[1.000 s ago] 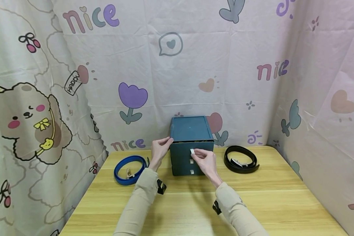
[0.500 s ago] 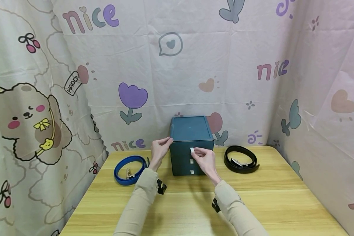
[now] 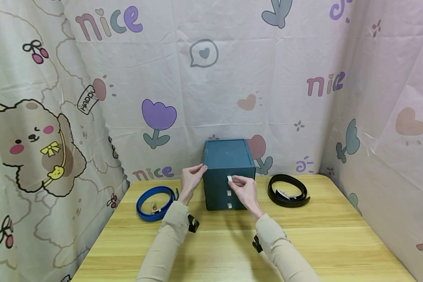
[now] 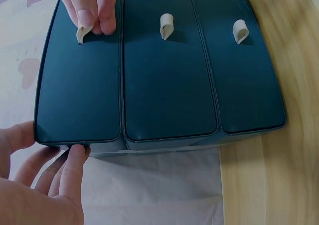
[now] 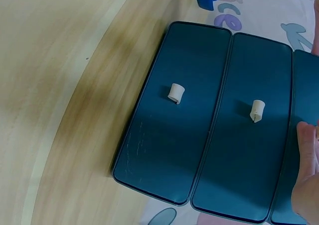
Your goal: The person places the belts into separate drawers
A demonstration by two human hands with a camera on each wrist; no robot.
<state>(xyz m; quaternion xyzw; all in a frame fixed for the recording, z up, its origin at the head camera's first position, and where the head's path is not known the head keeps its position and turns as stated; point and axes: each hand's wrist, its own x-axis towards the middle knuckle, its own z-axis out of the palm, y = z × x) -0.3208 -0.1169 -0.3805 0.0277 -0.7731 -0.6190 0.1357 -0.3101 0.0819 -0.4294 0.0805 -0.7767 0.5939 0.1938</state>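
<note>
A dark teal three-drawer storage box point(image 3: 229, 153) stands on the table in the head view, with all its drawer fronts flush. My right hand point(image 3: 246, 192) pinches the pale pull tab point(image 3: 229, 178) of the top drawer point(image 4: 77, 95). At the box's upper left front corner, my left hand point(image 3: 191, 181) steadies it. The left wrist view shows this left hand point(image 4: 45, 190) with its thumb and fingers on either side of that corner. Loose pull tabs point(image 5: 176, 93) show on the middle and bottom drawers. In the right wrist view, my right hand point(image 5: 308, 177) is cut off by the edge.
A coiled blue belt point(image 3: 141, 213) lies left of the box, partly behind my left sleeve. To the right lies a coiled black belt point(image 3: 285, 203) with a silver buckle. Printed cloth point(image 3: 229, 90) hangs behind the wooden table point(image 3: 218, 250) and on both sides.
One second ago a thin gap showed above the top drawer front; it has closed. My right hand has edged slightly forward with the tab, and my left hand has stayed in place.
</note>
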